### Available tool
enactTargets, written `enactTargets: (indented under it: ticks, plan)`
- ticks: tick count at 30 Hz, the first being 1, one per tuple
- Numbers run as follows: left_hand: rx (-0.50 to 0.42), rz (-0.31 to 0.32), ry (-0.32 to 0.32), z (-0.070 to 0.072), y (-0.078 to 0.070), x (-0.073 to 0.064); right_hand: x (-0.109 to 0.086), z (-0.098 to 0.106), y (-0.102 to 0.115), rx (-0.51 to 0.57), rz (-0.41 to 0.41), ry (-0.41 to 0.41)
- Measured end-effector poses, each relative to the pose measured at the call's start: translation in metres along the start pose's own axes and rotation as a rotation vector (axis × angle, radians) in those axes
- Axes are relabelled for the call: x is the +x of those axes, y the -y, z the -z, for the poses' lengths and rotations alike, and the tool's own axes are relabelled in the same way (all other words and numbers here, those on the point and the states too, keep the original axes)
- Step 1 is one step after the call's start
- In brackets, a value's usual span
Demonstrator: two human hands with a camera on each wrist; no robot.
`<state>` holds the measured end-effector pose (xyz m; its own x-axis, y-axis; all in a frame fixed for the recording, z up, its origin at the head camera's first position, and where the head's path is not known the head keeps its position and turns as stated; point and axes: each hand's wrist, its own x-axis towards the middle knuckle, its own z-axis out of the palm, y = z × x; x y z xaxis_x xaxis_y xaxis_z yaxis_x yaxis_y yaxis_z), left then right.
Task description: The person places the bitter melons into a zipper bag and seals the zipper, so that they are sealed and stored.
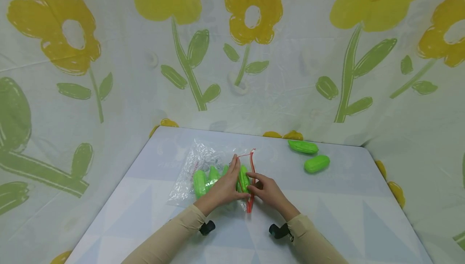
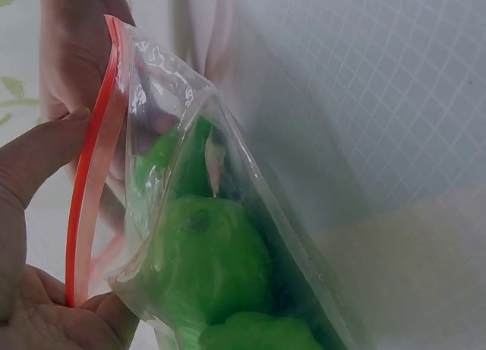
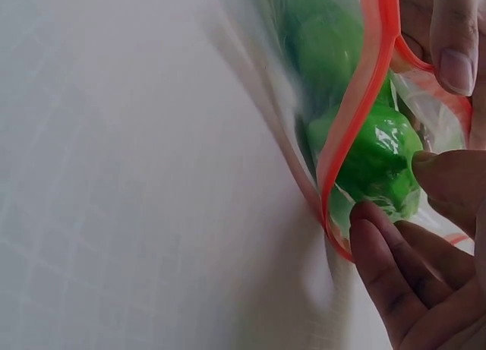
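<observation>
A clear zip bag (image 1: 183,181) with a red zip strip (image 1: 252,163) lies on the table, its mouth facing right. Inside are several green cucumber-like vegetables (image 1: 200,184). My left hand (image 1: 226,185) lies across the bag near its mouth; thumb and fingers hold the parted edges in the left wrist view. Between my hands, another green vegetable (image 1: 243,177) sits at the mouth. My right hand (image 1: 270,193) holds its end, with thumb (image 3: 448,175) and fingers (image 3: 391,270) around it. The left palm hides part of the bag's contents.
Two more green vegetables, one pointed (image 1: 303,147) and one rounded (image 1: 317,164), rest at the back right of the table (image 1: 341,215). A flower-printed cloth (image 1: 290,86) stands behind the table and along its sides. Dark wrist-worn devices (image 1: 207,227) show below the hands.
</observation>
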<state>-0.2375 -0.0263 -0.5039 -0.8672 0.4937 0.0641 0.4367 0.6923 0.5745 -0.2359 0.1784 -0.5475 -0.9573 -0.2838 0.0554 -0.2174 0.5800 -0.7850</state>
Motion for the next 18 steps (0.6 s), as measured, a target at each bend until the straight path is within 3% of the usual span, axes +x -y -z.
enactTargets:
  ticks: [18]
  plan:
    - [-0.003,0.018,-0.002,-0.002,0.000,0.000,-0.014,0.020,-0.012,0.021,-0.058,-0.080]
